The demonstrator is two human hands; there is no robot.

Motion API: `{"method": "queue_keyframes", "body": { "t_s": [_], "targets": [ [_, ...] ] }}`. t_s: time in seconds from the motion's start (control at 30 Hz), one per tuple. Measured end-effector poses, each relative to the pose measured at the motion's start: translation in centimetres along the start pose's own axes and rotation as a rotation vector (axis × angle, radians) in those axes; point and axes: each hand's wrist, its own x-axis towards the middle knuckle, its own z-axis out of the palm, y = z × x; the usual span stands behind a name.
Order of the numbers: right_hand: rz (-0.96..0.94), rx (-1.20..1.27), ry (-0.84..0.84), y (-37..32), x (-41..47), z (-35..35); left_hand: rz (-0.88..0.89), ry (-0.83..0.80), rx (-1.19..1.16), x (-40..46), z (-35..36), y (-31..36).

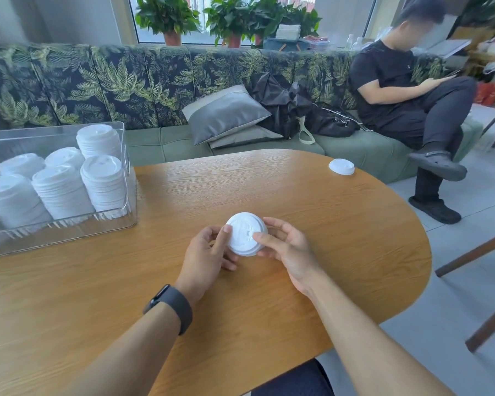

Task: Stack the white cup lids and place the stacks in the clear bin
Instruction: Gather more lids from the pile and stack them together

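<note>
A short stack of white cup lids (243,234) sits at the middle of the wooden table (326,224), held between both hands. My left hand (206,250) grips its left edge, thumb on the rim. My right hand (283,244) holds the right side, thumb lying across the top. One loose white lid (341,166) lies alone near the table's far right edge. The clear bin (126,167) stands at the left of the table, filled with several tall stacks of white lids (60,190).
A leaf-patterned sofa with grey cushions (226,115) and black bags (306,110) runs behind the table. A person in black (406,101) sits on it at the right, legs crossed. A wooden chair frame (483,281) stands at the right.
</note>
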Motion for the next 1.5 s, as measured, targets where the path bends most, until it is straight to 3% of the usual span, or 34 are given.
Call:
{"method": "queue_keyframes", "body": {
  "t_s": [0.53, 0.9, 1.03, 1.5],
  "targets": [
    [0.040, 0.143, 0.011, -0.4, 0.6, -1.9, -0.018, -0.117, -0.011, 1.4, 0.6, 0.8],
    [-0.217, -0.376, 0.423, -1.1, 5.5, -9.3, -0.008, -0.163, 0.055, 8.3, 8.7, 0.9],
    [-0.218, -0.574, 0.592, -1.7, 8.4, -12.7, 0.022, -0.166, 0.077, 11.8, 11.9, 1.1],
    [-0.212, -0.828, 0.791, -3.4, 23.4, -20.1, 0.069, -0.171, 0.088, 23.4, 17.4, 1.2]
  ]
}}
